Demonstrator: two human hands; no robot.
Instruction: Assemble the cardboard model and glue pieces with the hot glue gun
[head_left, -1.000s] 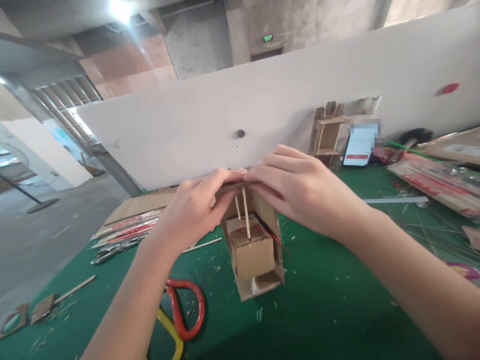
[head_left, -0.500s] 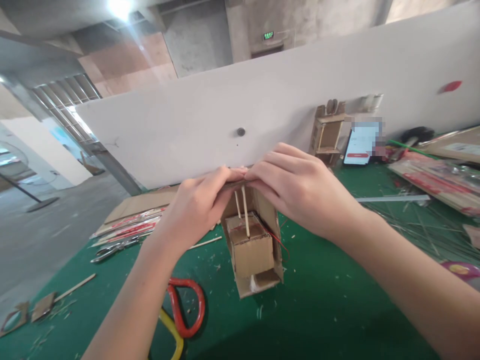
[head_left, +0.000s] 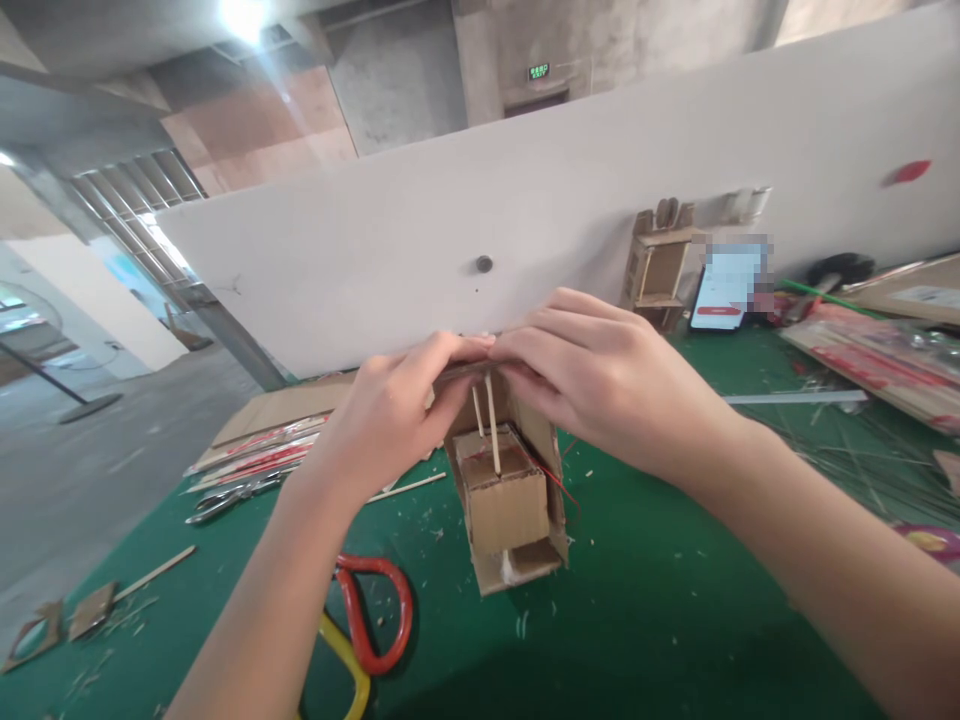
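A cardboard model (head_left: 508,512) stands upright on the green table, with a small box in its lower part and two thin wooden sticks (head_left: 493,425) rising from that box. At the sticks' upper ends lies a flat cardboard piece (head_left: 459,372), seen nearly edge-on. My left hand (head_left: 411,388) grips this piece from the left, thumb below and fingers on top. From the right, my right hand (head_left: 574,350) closes on the same piece, its fingertips meeting those of the left. Both hands hide most of the piece. A red wire (head_left: 559,483) hangs at the model's right side.
Scissors with red and yellow handles (head_left: 386,615) lie near my left forearm. Packaged sticks (head_left: 262,452) and cardboard scraps (head_left: 94,610) are on the left. Behind stand another cardboard model (head_left: 660,265), a phone (head_left: 726,285) and a white partition (head_left: 360,250). Wrapped materials (head_left: 885,365) lie right.
Both hands keep their hold on the cardboard piece, which shows slightly more between the thumbs. The whole view has shifted a little; the model stays in place.
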